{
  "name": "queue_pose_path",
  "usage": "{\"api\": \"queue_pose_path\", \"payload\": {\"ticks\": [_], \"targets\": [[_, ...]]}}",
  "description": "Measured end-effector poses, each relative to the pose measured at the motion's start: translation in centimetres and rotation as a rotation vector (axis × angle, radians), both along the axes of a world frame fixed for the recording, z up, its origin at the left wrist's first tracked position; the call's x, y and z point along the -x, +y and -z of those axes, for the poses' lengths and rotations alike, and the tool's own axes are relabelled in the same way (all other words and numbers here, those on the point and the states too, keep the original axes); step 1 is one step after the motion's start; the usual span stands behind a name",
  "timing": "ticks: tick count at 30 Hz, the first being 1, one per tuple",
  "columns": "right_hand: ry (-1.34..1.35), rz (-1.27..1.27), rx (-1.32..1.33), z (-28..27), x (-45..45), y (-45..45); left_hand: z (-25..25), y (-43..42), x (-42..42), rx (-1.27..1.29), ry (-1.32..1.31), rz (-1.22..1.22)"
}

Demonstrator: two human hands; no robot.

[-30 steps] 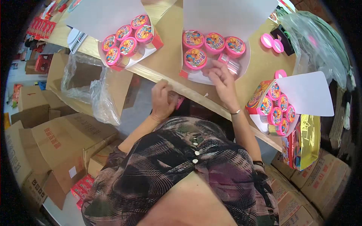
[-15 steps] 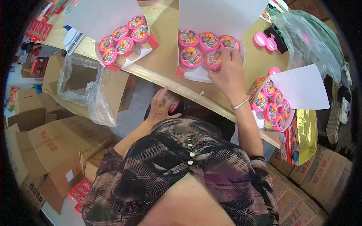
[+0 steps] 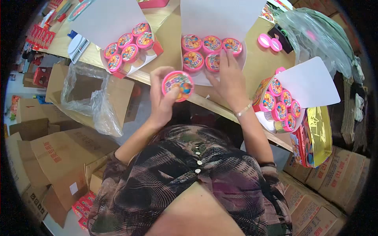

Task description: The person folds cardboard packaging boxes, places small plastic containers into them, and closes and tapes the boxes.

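Note:
My left hand (image 3: 159, 96) is closed round a small tub with a pink lid (image 3: 185, 76), raised in front of the table edge with its cartoon top facing up. My right hand (image 3: 232, 80) reaches into the middle white box (image 3: 220, 19), fingers stretched and thumb apart. Its fingertips are beside or touching the front tub (image 3: 212, 63); the hand covers the box's front right corner. Several matching pink-lidded tubs (image 3: 193, 61) stand in this box, whose lid is folded back.
Similar open boxes of tubs stand at left (image 3: 153, 51) and right (image 3: 315, 80). Pink round lids (image 3: 269, 42) lie beside a black object. A plastic bag (image 3: 311, 31) is at the back right. Cartons (image 3: 67, 157) stand around; a small white scale (image 3: 78, 47) sits at left.
My left hand has risen from below the table edge, bringing the tub up into clear view. My right hand's fingers have loosened and shifted off the top of the front tub.

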State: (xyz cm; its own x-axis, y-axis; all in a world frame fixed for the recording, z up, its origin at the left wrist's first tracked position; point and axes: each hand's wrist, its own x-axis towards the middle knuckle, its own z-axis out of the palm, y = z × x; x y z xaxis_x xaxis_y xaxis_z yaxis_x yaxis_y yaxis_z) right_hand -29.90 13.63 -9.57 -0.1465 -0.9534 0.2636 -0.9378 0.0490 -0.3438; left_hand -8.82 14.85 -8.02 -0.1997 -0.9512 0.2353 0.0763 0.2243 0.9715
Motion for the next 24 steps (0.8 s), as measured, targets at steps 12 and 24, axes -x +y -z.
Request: {"api": "queue_pose_path", "payload": {"ticks": [12, 24], "targets": [[-0.571, -0.342, 0.056, -6.5, 5.6, 1.4, 0.5, -5.1, 7.1, 0.682, -0.556, 0.08], [0.097, -0.074, -0.425, -5.7, 6.6, -2.0, 4.7, -6.0, 9.0, 0.89, -1.31, -0.119]]}}
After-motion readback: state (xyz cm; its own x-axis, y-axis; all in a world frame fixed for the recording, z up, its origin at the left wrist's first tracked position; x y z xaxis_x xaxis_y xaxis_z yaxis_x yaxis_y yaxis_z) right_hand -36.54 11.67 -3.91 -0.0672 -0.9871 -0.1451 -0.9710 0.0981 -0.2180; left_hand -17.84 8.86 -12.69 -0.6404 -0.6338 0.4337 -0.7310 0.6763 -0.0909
